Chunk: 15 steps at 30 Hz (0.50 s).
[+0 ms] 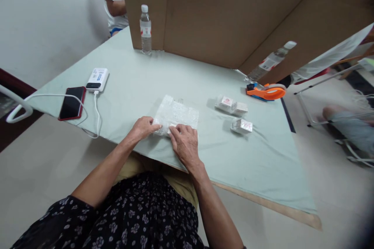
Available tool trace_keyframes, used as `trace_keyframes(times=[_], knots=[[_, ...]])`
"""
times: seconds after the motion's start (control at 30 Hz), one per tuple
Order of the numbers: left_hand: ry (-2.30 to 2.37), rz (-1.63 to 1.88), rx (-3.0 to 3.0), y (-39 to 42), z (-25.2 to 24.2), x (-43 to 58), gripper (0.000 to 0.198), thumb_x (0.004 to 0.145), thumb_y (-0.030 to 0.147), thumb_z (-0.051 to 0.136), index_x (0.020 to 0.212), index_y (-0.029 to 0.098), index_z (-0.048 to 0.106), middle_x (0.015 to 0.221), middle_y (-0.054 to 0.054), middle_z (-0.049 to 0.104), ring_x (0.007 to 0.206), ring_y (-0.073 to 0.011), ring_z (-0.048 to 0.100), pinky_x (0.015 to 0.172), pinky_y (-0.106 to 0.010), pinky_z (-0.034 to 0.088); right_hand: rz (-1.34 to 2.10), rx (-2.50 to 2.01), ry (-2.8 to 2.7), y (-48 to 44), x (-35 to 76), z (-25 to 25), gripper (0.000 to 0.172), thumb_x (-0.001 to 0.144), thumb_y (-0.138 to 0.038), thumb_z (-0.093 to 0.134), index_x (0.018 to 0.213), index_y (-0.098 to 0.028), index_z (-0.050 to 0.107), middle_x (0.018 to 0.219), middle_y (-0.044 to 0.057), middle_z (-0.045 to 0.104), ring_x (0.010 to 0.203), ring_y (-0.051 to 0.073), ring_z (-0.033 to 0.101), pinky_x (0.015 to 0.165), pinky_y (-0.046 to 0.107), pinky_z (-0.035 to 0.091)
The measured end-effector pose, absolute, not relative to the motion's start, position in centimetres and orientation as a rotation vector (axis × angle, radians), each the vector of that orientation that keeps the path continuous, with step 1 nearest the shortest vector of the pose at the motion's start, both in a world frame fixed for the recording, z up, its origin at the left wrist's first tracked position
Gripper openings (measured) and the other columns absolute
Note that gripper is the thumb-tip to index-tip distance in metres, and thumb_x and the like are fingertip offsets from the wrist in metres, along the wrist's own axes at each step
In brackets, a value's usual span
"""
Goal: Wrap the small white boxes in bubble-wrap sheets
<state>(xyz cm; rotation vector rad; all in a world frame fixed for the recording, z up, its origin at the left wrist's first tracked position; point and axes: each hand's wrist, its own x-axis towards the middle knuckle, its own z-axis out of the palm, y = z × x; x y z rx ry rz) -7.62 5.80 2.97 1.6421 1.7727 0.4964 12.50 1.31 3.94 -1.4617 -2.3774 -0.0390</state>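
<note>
A sheet of clear bubble wrap (178, 113) lies on the table near its front edge. My left hand (142, 128) is closed at the left edge of the wrap, its thumb lying on the plastic. Curled over the near side of the sheet, my right hand (186, 143) grips a small pale box (172, 127), mostly hidden under the fingers. Off to the right are several small boxes in bubble wrap: a pair of wrapped boxes (227, 102) side by side and one wrapped box (244, 125) nearer me.
An orange tape dispenser (270, 92) lies at the right edge beside a tilted water bottle (270, 62). Another water bottle (145, 31) stands against the cardboard panel (201, 15). At left are a phone (72, 103), a power bank (97, 79) and a white cable (97, 118). A person (115, 4) is behind.
</note>
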Motion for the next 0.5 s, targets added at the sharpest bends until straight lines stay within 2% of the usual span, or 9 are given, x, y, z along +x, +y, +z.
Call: trace_keyframes(times=[0.17,0.27,0.33,0.37,0.5], knots=[[1.721,0.639,1.541,5.5,3.4,-6.9,0.024,0.068,0.032,0.060,0.055,0.019,0.044,0.052,0.005,0.039,0.053,-0.0097,0.040,0.049,-0.022,0.030,-0.040,-1.452,-2.437,1.6,12.5,4.6,0.017,0.095,-0.029,0.056,0.111,-0.025,0.063,0.097,0.007,0.064,0.088,0.024,0.048,0.074,0.038,0.028],[1.653,0.702,1.309,5.3,3.6,-5.9,0.017,0.067,0.032,0.062,0.070,0.019,0.053,0.062,0.003,0.052,0.056,-0.0113,0.049,0.049,-0.022,0.037,-0.053,-1.429,-2.478,1.8,12.5,5.0,0.013,0.096,-0.028,0.056,0.105,-0.025,0.064,0.093,0.006,0.063,0.084,0.023,0.047,0.073,0.038,0.027],[1.592,0.733,1.192,5.2,3.6,-5.2,0.027,0.068,0.036,0.064,0.086,0.018,0.057,0.071,0.001,0.059,0.059,-0.0127,0.054,0.049,-0.023,0.041,-0.050,-1.415,-2.492,2.0,12.5,5.1,0.011,0.095,-0.028,0.055,0.102,-0.025,0.064,0.092,0.006,0.063,0.084,0.023,0.047,0.072,0.038,0.027],[1.586,0.744,1.189,5.2,3.5,-4.9,0.028,0.068,0.036,0.064,0.088,0.018,0.058,0.072,0.001,0.060,0.059,-0.0130,0.054,0.050,-0.023,0.041,-0.047,-1.412,-2.495,2.0,12.5,5.2,0.010,0.095,-0.028,0.056,0.101,-0.025,0.064,0.092,0.006,0.064,0.084,0.023,0.047,0.072,0.038,0.027],[1.723,0.769,1.417,5.2,3.2,-4.3,0.010,0.068,0.027,0.058,0.065,0.018,0.054,0.059,0.003,0.050,0.057,-0.0116,0.045,0.052,-0.023,0.036,-0.041,-1.428,-2.485,2.1,12.5,5.1,0.015,0.095,-0.028,0.056,0.108,-0.024,0.062,0.095,0.007,0.065,0.085,0.024,0.048,0.072,0.038,0.028]])
